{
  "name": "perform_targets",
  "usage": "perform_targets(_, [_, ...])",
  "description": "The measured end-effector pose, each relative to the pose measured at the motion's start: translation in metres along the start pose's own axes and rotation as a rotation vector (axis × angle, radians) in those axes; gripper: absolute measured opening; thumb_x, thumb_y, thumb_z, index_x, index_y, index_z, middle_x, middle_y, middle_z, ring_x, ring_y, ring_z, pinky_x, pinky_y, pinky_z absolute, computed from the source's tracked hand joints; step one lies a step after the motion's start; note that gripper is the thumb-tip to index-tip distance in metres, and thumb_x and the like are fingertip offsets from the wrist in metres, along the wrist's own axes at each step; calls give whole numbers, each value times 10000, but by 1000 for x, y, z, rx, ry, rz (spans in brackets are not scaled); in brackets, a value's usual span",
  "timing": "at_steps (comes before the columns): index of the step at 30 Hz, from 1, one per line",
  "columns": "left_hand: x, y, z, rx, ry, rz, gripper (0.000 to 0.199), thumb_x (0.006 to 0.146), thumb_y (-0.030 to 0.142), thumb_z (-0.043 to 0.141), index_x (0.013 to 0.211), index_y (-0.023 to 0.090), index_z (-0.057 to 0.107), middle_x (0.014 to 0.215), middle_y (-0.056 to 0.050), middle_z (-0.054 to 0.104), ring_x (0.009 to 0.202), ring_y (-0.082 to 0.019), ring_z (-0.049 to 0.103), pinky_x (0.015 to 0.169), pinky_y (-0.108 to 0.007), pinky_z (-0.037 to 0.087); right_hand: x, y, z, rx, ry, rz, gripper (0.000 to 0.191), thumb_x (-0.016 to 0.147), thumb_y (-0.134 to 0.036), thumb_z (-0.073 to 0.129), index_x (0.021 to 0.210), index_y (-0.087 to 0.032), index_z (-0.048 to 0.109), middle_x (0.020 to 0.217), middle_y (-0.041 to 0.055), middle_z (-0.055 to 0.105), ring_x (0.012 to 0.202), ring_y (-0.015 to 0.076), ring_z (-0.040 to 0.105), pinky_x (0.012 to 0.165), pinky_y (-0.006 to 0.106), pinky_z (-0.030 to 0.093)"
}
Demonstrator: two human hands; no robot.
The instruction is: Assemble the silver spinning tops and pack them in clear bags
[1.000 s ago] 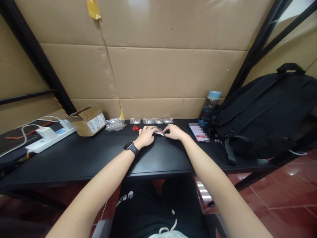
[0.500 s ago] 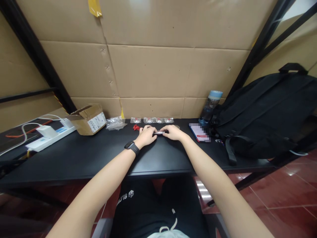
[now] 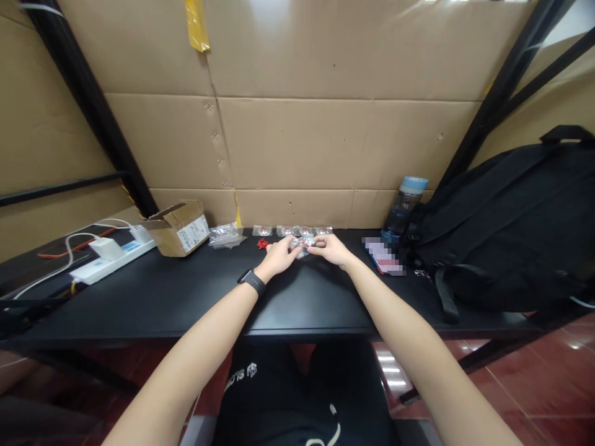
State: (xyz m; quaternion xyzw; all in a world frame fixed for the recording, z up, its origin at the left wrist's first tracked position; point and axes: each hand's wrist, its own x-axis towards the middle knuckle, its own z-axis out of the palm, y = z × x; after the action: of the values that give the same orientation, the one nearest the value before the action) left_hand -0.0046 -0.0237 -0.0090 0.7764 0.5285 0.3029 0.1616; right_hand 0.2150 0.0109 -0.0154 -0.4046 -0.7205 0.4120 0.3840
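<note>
A small clear plastic packet [image 3: 304, 246] with something red inside is held between my two hands, above the black table [image 3: 297, 303]. My left hand [image 3: 279, 255], with a dark watch on its wrist, pinches the packet's left side. On the right side, my right hand [image 3: 331, 249] grips it with thumb and fingers. Just left of my left hand lies a small red bundle [image 3: 263, 244]. Behind the hands, several similar clear packets [image 3: 263, 230] lie in a row along the back of the table.
Clear plastic bags [image 3: 225, 236] lie beside an open cardboard box [image 3: 179, 230] at the left, near a white power strip [image 3: 111, 260]. To the right are a phone [image 3: 385, 257], a water bottle [image 3: 403, 207] and a black backpack [image 3: 511, 217].
The packet between my hands has been tilted up, so its clear face and red content now show. The view has shifted slightly, moving the scene right and down.
</note>
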Motion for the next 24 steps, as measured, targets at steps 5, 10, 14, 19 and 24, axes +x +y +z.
perform_targets(5, [1, -5, -5, 88, -97, 40, 308, 937, 327, 618, 1241, 273, 626, 1124, -4, 784, 1135, -255, 684, 1001, -427, 460, 11, 11, -42, -263, 367, 165, 308, 746, -373, 824, 924, -127, 775, 909, 116, 790, 872, 250, 736, 769, 303, 537])
perform_targets(10, [-1, -7, -8, 219, -202, 184, 187, 921, 313, 622, 1062, 273, 738, 1148, -16, 763, 1143, -254, 659, 1009, -404, 484, 24, 24, -99, -640, 624, 499, 232, 729, -200, 815, 952, -142, 792, 1009, 156, 791, 1026, 295, 741, 868, 313, 546])
perform_targets(14, [-2, -5, -8, 260, -237, 218, 228, 929, 346, 614, 1102, 283, 749, 1147, -32, 749, 1157, -268, 636, 1039, -436, 474, 44, 26, -111, -744, 601, 701, 359, 725, -183, 824, 1066, -86, 766, 1139, 246, 745, 1107, 334, 727, 886, 361, 571])
perform_targets(19, [-3, -4, -9, 305, -264, 216, 279, 931, 387, 607, 1160, 306, 746, 1247, -54, 702, 1213, -311, 582, 1020, -477, 478, 70, 26, -103, -767, 586, 751, 443, 733, -163, 833, 1145, -38, 726, 1192, 307, 704, 1160, 346, 704, 912, 400, 571])
perform_targets(24, [-3, -4, -12, 324, -293, 229, 283, 932, 399, 607, 1164, 314, 745, 1245, -58, 697, 1228, -324, 561, 1015, -488, 470, 79, 30, -103, -781, 629, 781, 442, 703, -149, 850, 1119, -59, 732, 1158, 277, 718, 1155, 348, 703, 925, 427, 583])
